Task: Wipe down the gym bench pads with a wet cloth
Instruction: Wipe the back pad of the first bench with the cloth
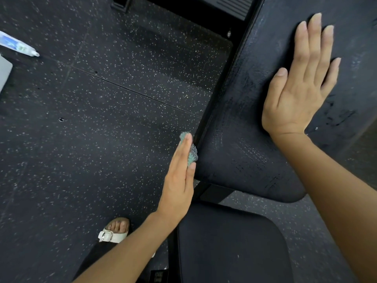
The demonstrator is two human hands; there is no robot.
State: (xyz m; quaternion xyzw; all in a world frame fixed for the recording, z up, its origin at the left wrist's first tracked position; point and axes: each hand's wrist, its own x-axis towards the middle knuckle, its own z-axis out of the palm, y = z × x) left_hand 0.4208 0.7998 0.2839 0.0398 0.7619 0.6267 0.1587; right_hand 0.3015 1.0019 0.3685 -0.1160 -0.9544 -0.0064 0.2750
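Head view. The left hand (179, 180), fingers straight and together, presses a teal cloth (193, 154) flat against the left side edge of the long back pad (240, 123). The right hand (297, 94) lies palm-down on the pad's top, fingers straight and slightly spread. The seat pad (230, 248) lies just below. A sandalled foot (115, 233) stands on the speckled floor (102, 119); a white tube (18, 44) lies far left.

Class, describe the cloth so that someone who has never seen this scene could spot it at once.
Find the long black bench pad running diagonally on the right. On its left side edge, the left hand presses a small cloth flat. It alone is teal and nubbly against the black pad and speckled floor.
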